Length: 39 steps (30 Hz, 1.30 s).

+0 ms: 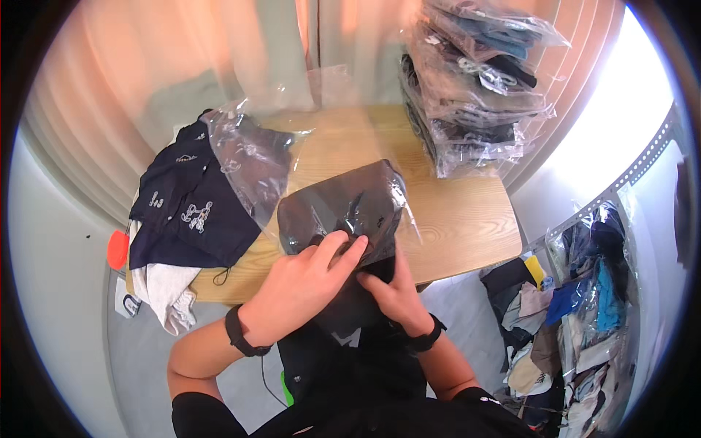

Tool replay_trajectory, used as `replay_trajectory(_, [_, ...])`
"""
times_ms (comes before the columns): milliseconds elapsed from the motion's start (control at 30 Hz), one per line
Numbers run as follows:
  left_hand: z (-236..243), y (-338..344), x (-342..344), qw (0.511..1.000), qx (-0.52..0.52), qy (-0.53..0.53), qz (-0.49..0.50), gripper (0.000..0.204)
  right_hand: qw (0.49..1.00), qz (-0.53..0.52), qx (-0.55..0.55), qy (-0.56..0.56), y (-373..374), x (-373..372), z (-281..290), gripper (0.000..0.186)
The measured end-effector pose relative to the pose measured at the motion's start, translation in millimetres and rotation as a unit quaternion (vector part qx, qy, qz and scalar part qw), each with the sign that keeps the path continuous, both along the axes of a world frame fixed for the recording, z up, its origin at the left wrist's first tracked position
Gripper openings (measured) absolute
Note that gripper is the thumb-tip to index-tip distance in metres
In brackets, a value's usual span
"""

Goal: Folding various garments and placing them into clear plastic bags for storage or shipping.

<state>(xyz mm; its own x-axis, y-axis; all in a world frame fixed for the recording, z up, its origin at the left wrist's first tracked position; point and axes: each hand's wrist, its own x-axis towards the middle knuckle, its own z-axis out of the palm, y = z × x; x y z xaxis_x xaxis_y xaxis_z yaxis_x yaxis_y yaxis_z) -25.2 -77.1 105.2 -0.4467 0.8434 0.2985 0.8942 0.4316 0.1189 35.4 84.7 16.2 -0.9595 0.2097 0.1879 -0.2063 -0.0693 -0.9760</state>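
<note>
Over the near edge of the surface (467,226), the left hand (296,288), fingers slightly parted, rests on a bagged dark folded garment (325,206), probably steadying it, while the right hand (401,298) seemingly pinches its near end.

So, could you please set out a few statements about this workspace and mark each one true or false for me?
1. The left hand and right hand both touch the dark bundle. True.
2. The stack of bagged garments stands at the left end of the table. False: the stack is on the right, at the far side.
3. The navy garment bears white embroidery. True.
4. The right wrist is bare. False: it wears a black band.
5. A clear plastic bag lies partly over the navy garment. True.
</note>
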Motion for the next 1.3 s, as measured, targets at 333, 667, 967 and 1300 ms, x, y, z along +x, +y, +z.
replay_trajectory(333, [5.6, -19.4, 0.8, 0.979, 0.098, 0.17, 0.05, 0.049, 0.953, 0.001, -0.292, -0.086, 27.2, -5.8, -9.4, 0.073])
replay_trajectory(667, [-24.2, -13.3, -4.0, 0.988, 0.101, 0.093, 0.063, 0.043, 0.947, 0.031, -0.27, -0.174, 21.4, -79.9, -18.4, 0.021])
replay_trajectory(967, [-80.7, -41.7, -24.7, 0.905, 0.279, -0.136, 0.291, 0.042, 0.865, 0.143, -0.48, 0.024, 37.3, -67.9, -67.4, 0.027])
replay_trajectory(1300, [-101.5, -39.5, -22.5, 0.904, 0.316, -0.143, 0.249, 0.036, 0.951, 0.166, -0.195, -0.176, 46.8, -199.0, -33.8, 0.016])
